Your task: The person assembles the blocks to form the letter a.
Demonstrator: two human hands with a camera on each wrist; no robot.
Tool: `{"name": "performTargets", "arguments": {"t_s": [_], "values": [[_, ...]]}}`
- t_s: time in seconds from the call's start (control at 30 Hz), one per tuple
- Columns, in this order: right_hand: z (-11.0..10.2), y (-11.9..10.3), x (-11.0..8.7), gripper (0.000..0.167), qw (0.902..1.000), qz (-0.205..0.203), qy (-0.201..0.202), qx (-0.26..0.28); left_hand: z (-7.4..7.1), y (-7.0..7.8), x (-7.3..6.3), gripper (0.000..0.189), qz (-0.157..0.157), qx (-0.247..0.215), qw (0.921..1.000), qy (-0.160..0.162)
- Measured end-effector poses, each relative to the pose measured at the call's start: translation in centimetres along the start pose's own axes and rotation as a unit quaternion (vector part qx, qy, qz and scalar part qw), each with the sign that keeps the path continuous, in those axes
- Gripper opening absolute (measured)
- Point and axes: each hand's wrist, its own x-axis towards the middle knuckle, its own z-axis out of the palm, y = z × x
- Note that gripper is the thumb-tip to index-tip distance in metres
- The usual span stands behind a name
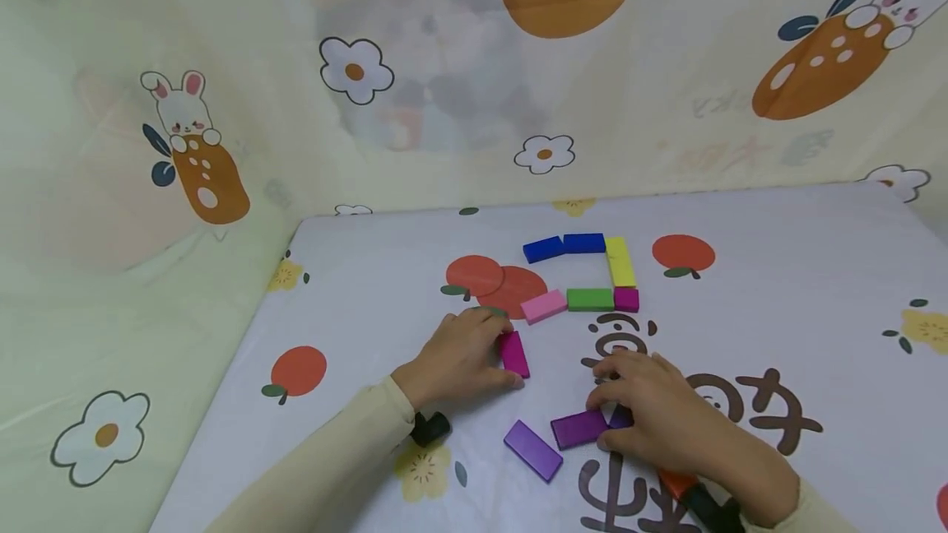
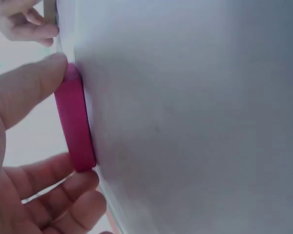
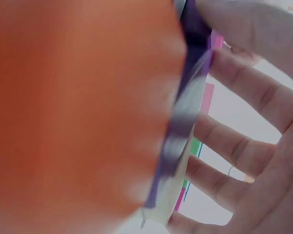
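My left hand (image 1: pixel 461 356) pinches a magenta block (image 1: pixel 514 354) lengthwise; in the left wrist view the thumb is at one end of the block (image 2: pixel 75 119) and fingers are at the other. Over to the right, my right hand (image 1: pixel 652 410) has its thumb and index finger on opposite long edges of a purple block (image 1: pixel 578 430), near its right end. A darker block (image 1: pixel 620 416) shows partly beneath that hand. A lighter purple block (image 1: pixel 533 451) lies just left of the purple one. Under the right wrist is an orange block (image 1: pixel 676 482), large and blurred in the right wrist view.
Farther back, a bent row of blocks runs from two blue blocks (image 1: pixel 583 243) through a yellow block (image 1: pixel 620 261), a small magenta block (image 1: pixel 626 299) and a green block (image 1: pixel 590 299) to a pink block (image 1: pixel 544 307). A patterned cloth (image 1: pixel 444 163) hangs behind the table.
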Motion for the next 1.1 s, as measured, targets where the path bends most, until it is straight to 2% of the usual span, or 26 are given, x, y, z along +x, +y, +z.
{"name": "performTargets", "arguments": {"t_s": [0.23,0.37,0.67,0.8,0.9,0.97,1.1], "values": [[-0.7,-0.3,1.4,0.03,0.9992,0.019,0.033,-0.014,0.4,0.8,1.6,0.061,-0.026,0.0,0.9995,0.017],[-1.1,0.0,2.2,0.03,0.9988,0.027,0.036,-0.017,0.6,1.3,2.2,0.058,-0.03,0.001,0.9994,0.015],[-1.6,0.5,3.2,0.029,0.9976,0.066,0.019,-0.002,0.7,2.2,2.7,0.054,-0.036,0.001,0.9993,0.005],[-1.8,0.8,3.2,0.03,0.9973,0.066,0.024,0.02,0.5,2.3,2.5,0.059,-0.04,0.007,0.9991,0.013],[-2.2,1.3,3.0,0.026,0.9966,0.052,0.044,0.046,0.2,2.4,2.1,0.063,-0.021,0.023,0.9991,0.029],[-2.6,1.7,2.7,0.022,0.9954,0.046,0.057,0.061,0.0,2.7,1.7,0.063,0.011,0.029,0.9989,0.034],[-3.2,2.7,1.8,0.02,0.9936,0.053,0.068,0.073,-0.3,3.6,1.3,0.056,0.085,0.026,0.9959,0.014]]}}
